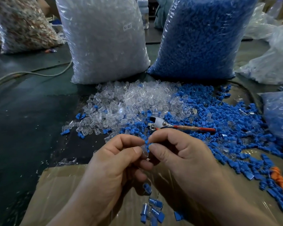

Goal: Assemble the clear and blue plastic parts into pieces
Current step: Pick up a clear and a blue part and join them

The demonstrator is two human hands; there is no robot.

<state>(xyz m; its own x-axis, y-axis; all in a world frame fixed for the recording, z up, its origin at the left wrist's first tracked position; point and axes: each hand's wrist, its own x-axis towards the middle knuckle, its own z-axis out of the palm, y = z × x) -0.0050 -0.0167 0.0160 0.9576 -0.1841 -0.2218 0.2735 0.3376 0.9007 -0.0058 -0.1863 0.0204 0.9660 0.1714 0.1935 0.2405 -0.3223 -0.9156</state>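
Left hand (pixel 119 159) pinches clear part (pixel 145 150); right hand (pixel 178 154) pinches blue part (pixel 147 143), mating mid-air. Few assembled pieces (pixel 153 209) on cardboard (pixel 59 190). Loose clear pile (pixel 129 103), blue pile (pixel 219 115) large: early stage.

Red-handled metal pliers (pixel 158 122) lie at the middle of the dark green tabletop (pixel 23 119); a grey cable (pixel 39 73) runs to its left edge; brown cardboard (pixel 64 185) covers its near edge.
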